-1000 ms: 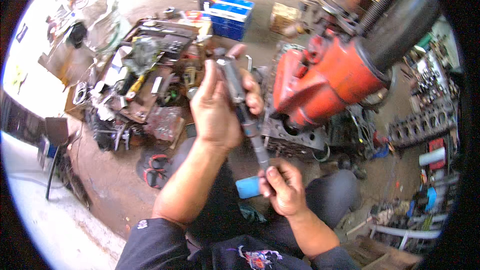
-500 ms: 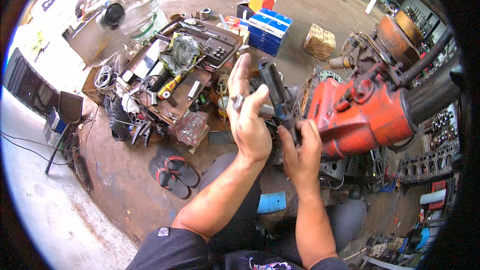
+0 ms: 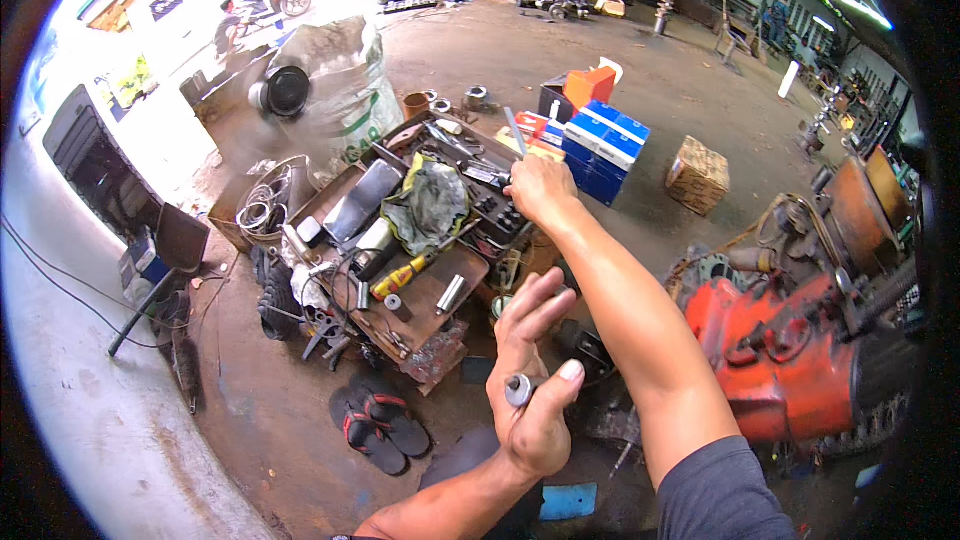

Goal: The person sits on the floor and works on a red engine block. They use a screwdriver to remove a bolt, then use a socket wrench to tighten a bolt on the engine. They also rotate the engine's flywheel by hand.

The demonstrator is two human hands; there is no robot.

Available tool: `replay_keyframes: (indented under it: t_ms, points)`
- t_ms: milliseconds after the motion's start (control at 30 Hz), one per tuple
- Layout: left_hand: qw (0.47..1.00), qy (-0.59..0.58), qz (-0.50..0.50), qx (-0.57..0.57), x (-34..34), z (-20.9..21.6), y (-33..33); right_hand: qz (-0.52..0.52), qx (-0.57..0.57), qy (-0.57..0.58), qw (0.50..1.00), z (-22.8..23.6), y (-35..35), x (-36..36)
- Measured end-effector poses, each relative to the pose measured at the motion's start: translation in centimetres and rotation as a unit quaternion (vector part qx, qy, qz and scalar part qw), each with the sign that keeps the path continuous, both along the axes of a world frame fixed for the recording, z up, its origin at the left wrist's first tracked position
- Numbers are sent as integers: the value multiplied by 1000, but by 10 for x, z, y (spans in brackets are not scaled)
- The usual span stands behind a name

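Observation:
My left hand has its fingers stretched up and its thumb across a short grey metal cylinder with a small stub on its end, held against the palm. My right hand reaches forward to the right edge of the tool tray. Its fingers curl down there, and what they hold, if anything, is hidden. Beside them lies a shiny metal tool. Small black cylindrical pieces sit in the tray close below. A flat metal strip sticks up just behind the hand.
A grey-green rag and a yellow tool lie on the tray. Beyond stand blue boxes and a carton. A red machine housing fills the right. Sandals lie on the floor at lower left.
My right hand has left the dark metal part beside the red housing and reached forward to the tray. My left hand has come lower, still holding the cylinder. The view has shifted.

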State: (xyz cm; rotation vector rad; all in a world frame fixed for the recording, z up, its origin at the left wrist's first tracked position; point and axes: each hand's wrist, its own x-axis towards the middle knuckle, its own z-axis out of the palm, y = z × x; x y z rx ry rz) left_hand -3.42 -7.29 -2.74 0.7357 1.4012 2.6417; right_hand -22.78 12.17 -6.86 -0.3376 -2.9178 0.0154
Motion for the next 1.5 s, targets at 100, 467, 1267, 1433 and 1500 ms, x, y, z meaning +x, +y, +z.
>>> replay_keyframes:
  t_ms: [100,467,1267,1433,1500]
  points:
    - [1000,4,-27,12,-7,-3,-3,13,7,88,996,-8,1,-31]
    - [986,-71,-68,132,-2,-2,4,125,-310,0,943,-19,-76,18]
    - [851,237,-274,-381,95,20,1,64,-48,268,960,48,-76,424]
    - [811,322,-294,-391,114,39,1,26,-117,259,958,41,-84,461]
    - [799,339,-295,-401,118,46,1,9,-157,234,959,41,-85,475]
